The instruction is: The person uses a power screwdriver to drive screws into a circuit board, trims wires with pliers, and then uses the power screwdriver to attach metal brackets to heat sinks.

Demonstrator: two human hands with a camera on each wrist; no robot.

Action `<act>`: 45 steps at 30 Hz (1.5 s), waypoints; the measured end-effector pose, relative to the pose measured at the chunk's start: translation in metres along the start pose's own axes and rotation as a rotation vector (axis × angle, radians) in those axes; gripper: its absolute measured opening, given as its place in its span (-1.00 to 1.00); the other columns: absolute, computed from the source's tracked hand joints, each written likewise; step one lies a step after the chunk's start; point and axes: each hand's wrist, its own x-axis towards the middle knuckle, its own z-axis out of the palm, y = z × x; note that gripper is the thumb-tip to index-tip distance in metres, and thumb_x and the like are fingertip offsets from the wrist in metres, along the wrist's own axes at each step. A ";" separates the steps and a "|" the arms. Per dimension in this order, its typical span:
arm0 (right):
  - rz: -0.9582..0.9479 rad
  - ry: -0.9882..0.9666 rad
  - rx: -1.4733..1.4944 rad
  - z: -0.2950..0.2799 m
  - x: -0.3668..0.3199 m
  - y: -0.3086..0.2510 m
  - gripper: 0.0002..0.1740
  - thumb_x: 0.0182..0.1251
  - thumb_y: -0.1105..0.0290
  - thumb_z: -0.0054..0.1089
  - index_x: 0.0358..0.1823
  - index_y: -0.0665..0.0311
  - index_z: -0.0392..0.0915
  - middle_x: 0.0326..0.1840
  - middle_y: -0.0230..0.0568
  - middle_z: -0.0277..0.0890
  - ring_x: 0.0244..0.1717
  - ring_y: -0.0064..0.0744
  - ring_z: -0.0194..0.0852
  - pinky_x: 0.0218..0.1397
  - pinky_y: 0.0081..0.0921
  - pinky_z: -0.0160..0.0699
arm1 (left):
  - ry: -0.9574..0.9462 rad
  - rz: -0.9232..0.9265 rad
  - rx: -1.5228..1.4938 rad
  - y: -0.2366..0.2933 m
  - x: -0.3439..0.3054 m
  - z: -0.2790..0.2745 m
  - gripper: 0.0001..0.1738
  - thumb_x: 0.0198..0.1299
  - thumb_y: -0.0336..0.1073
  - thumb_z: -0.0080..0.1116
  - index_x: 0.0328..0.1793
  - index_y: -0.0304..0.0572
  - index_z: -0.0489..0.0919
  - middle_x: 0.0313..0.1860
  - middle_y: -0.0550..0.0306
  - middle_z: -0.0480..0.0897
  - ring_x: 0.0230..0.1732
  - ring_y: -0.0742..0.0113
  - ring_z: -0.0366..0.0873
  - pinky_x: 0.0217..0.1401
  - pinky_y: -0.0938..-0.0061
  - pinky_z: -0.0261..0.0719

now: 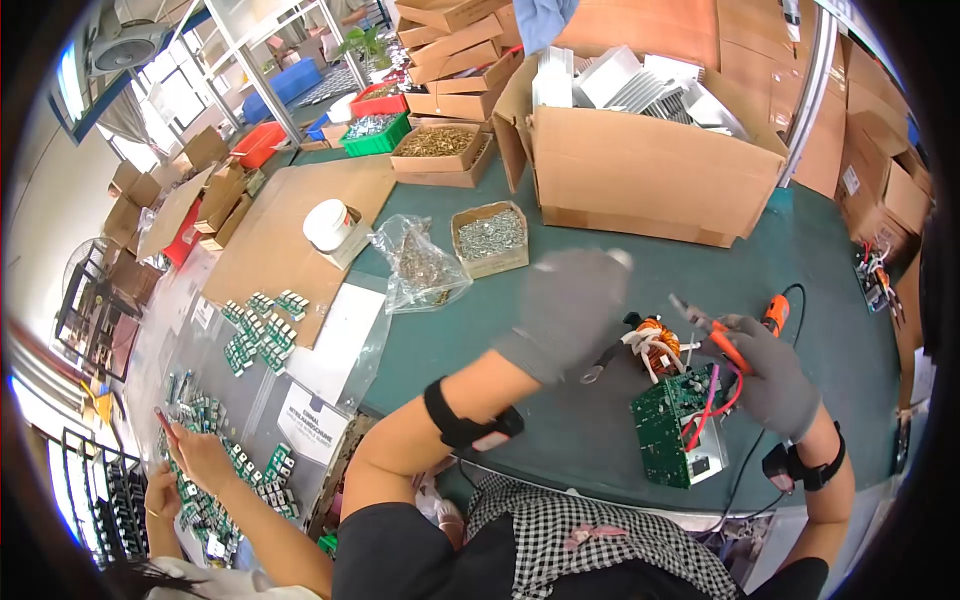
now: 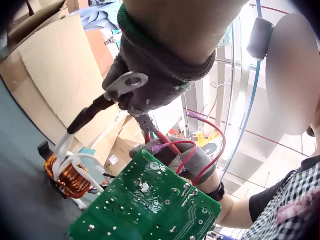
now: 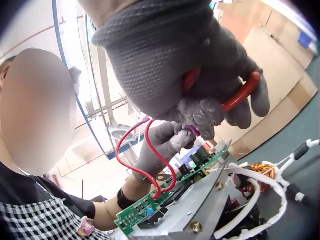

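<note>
Circuit board [image 1: 675,430] sits on the worktop [image 1: 480,350] near its front edge, right of centre, just in front of the right hand [image 1: 770,385]. Right forearm comes up from the lower right, wrist strapped; grey knit-gloved fingers curled round the red handles of the pliers [image 1: 712,330], tips angled up-left in the head view, above the copper coil [image 1: 657,347]. Left arm reaches diagonally up and inward, elbow bent, left hand [image 1: 570,310] raised over the worktop, motion-blurred; fingers look bent, can't tell if they grip anything. Board is green, flat, soldered face toward the left hand, bare metal plate [image 3: 187,210] on the other side. Long axis runs roughly from the front edge toward the coil. Two red wires [image 2: 220,135] loop off it, purple sleeved ends. Coil is round, tightly wound, with white leads; ring lug [image 2: 131,82] is flat metal with a black sleeve.
</note>
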 end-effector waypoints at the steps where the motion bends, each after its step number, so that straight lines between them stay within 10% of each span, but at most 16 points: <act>1: 0.050 0.006 0.133 -0.004 -0.001 0.001 -0.41 -0.11 0.60 0.05 0.10 0.31 0.54 0.17 -0.02 0.44 0.17 -0.01 0.45 0.24 -0.27 0.41 | 0.052 -0.096 -0.005 -0.018 -0.004 -0.003 -0.66 0.15 -0.32 0.19 0.07 -0.10 0.62 -0.18 0.01 0.65 -0.18 0.06 0.63 -0.08 0.30 0.60; 8: 0.207 0.178 0.517 -0.017 -0.018 0.039 -0.37 -0.20 0.66 -0.07 0.07 0.43 0.52 0.21 -0.13 0.41 0.26 -0.22 0.34 0.28 -0.43 0.31 | 0.129 -0.776 -0.631 -0.126 -0.050 -0.037 -0.67 0.25 -0.30 0.18 0.11 -0.26 0.62 -0.17 0.05 0.70 -0.19 0.33 0.65 -0.08 0.44 0.61; 12: 0.408 0.307 0.537 -0.013 -0.046 0.067 -0.33 -0.24 0.54 -0.10 0.09 0.43 0.51 0.17 -0.22 0.40 -0.11 -0.51 0.34 -0.06 -0.67 0.31 | 0.412 -1.056 -0.807 -0.176 -0.090 -0.058 -0.61 0.29 -0.24 0.17 0.17 -0.32 0.59 -0.14 0.10 0.67 -0.21 0.37 0.60 -0.16 0.53 0.62; 18: 0.496 0.391 0.606 0.011 -0.078 0.098 -0.31 -0.23 0.51 -0.09 0.12 0.43 0.50 0.06 -0.25 0.47 -0.21 -0.56 0.31 -0.13 -0.63 0.33 | -0.386 -0.922 -0.450 -0.166 -0.123 -0.052 -0.58 0.23 -0.24 0.23 0.18 -0.24 0.60 -0.15 0.10 0.72 -0.18 0.37 0.61 -0.08 0.42 0.56; 23: 0.494 0.346 0.687 0.024 -0.090 0.103 -0.40 -0.16 0.65 -0.13 0.05 0.41 0.52 0.07 -0.23 0.44 -0.14 -0.54 0.33 -0.10 -0.67 0.31 | -0.175 -0.778 0.359 -0.161 -0.116 -0.027 -0.65 0.24 -0.33 0.14 0.16 0.11 0.60 -0.01 0.01 0.66 -0.06 -0.10 0.62 -0.03 0.17 0.58; 30: 0.444 0.399 0.723 0.031 -0.105 0.107 -0.41 -0.16 0.71 -0.12 0.04 0.42 0.51 0.08 -0.18 0.42 0.15 -0.44 0.33 0.01 -0.67 0.30 | 0.135 -0.801 0.034 -0.193 -0.147 -0.022 -0.63 0.24 -0.44 0.11 0.19 -0.10 0.58 -0.02 0.05 0.67 -0.11 0.10 0.66 -0.04 0.30 0.61; 39: 0.501 0.368 0.824 0.045 -0.109 0.101 -0.39 -0.21 0.61 -0.12 0.04 0.40 0.51 0.08 -0.29 0.37 -0.41 -0.68 0.17 -0.32 -0.72 0.26 | 0.376 -1.028 -0.703 -0.208 -0.140 -0.004 -0.64 0.40 -0.45 -0.05 0.28 -0.36 0.44 0.10 -0.03 0.55 0.04 0.23 0.59 -0.04 0.45 0.72; 45: 0.495 0.330 0.806 0.050 -0.121 0.105 -0.39 -0.20 0.61 -0.12 0.05 0.39 0.51 0.09 -0.29 0.37 -0.39 -0.66 0.20 -0.28 -0.70 0.28 | 0.383 -1.038 -0.891 -0.213 -0.140 -0.005 -0.59 0.46 -0.29 -0.07 0.35 -0.30 0.37 0.17 -0.04 0.49 0.14 0.16 0.55 0.01 0.37 0.73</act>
